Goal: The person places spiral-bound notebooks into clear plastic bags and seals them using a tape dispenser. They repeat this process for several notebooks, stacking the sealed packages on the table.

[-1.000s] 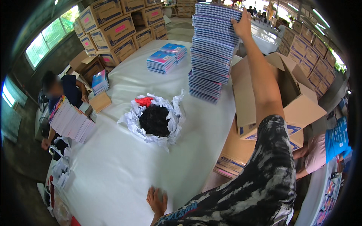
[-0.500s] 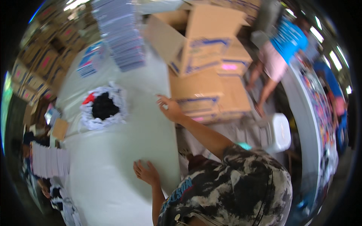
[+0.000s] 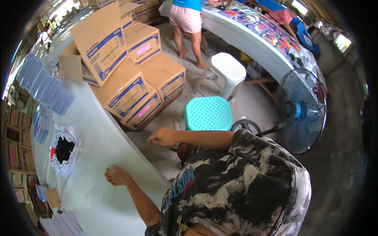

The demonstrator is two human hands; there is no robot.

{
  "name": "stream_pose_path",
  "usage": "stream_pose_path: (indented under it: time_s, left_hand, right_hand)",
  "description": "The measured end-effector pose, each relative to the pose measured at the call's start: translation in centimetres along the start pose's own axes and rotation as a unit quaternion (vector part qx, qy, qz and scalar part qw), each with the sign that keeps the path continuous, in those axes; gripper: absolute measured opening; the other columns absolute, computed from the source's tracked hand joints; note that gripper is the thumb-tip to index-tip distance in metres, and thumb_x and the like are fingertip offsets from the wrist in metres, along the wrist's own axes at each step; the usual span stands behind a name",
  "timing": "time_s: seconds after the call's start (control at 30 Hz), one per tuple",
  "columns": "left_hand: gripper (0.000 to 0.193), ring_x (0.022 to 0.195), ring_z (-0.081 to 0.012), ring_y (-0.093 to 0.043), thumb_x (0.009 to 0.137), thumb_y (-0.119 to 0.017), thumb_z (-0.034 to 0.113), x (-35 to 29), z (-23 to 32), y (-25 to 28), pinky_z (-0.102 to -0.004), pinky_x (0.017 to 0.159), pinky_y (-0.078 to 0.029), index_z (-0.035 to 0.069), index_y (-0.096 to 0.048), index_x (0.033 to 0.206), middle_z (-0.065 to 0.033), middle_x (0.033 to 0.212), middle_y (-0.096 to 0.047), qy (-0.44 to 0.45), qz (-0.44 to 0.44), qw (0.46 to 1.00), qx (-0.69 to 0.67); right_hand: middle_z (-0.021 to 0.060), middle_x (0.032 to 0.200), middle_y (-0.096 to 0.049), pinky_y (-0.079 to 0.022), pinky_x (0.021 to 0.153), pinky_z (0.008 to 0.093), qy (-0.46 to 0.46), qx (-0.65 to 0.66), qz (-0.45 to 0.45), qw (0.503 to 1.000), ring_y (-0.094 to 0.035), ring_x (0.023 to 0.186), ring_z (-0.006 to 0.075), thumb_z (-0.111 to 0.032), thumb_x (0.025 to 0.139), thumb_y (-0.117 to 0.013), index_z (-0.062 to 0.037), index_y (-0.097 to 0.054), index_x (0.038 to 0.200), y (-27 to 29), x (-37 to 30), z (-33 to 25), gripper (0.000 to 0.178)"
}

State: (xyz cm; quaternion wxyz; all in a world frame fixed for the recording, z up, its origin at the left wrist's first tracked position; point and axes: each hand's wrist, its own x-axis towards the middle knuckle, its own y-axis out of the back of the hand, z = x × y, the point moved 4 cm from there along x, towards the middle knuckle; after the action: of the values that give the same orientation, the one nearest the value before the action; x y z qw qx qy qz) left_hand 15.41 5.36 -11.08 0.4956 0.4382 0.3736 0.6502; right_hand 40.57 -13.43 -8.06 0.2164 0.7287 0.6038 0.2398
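Resting flat on bench (image 3: 94,149) edge, L hand (image 3: 117,176) open, holding nothing. R hand (image 3: 162,137) loosely curled, empty, hovering w/ stacked boxes (image 3: 134,92) just beyond. Nothing picked up yet; boxes apparently untouched.

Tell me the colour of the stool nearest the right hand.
Turquoise stool, clearest in the head view.

The person wears a short-sleeved T-shirt (image 3: 244,188) in a mottled pattern of black, grey and off-white, like tie-dye or loose camouflage. Across the chest runs a printed design in blue lettering with a touch of red beneath it; the fisheye bend makes it hard to make out. The sleeves end above the elbows, leaving both forearms bare. The left hand (image 3: 117,176) and the right hand (image 3: 163,137) wear no gloves, and no ring, watch or band shows, as far as can be seen.
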Motion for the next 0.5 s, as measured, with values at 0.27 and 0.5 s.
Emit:
stream_pose_path:
  time_s: [0.27, 0.5]
  left_hand:
    - [0.047, 0.131, -0.0248, -0.026, 0.088, -0.046, 0.042, 0.2, -0.9, -1.1, -0.0440, 0.104, -0.021, 0.015, -0.044, 0.128, -0.0090, 0.139, -0.035, -0.028, 0.024, 0.999, -0.006]
    - [0.048, 0.130, -0.0249, -0.028, 0.085, -0.049, 0.043, 0.3, -0.9, -0.6, -0.0456, 0.103, -0.021, 0.016, -0.048, 0.125, -0.0065, 0.138, -0.037, -0.021, 0.014, 0.999, -0.029]
  right_hand:
    - [0.0111, 0.100, -0.063, -0.042, 0.086, 0.0411, 0.004, -0.229, 0.081, 0.970, -0.058, 0.096, 0.0288, -0.019, 0.076, -0.056, -0.0163, -0.061, 0.108, 2.8, -10.4, 0.6, 0.032]
    - [0.0176, 0.114, -0.058, -0.037, 0.094, 0.0446, -0.304, -0.160, 0.057, 0.937, -0.051, 0.110, 0.0329, -0.034, 0.078, -0.057, -0.0164, -0.058, 0.117, 3.1, -22.5, 7.3, 0.042]
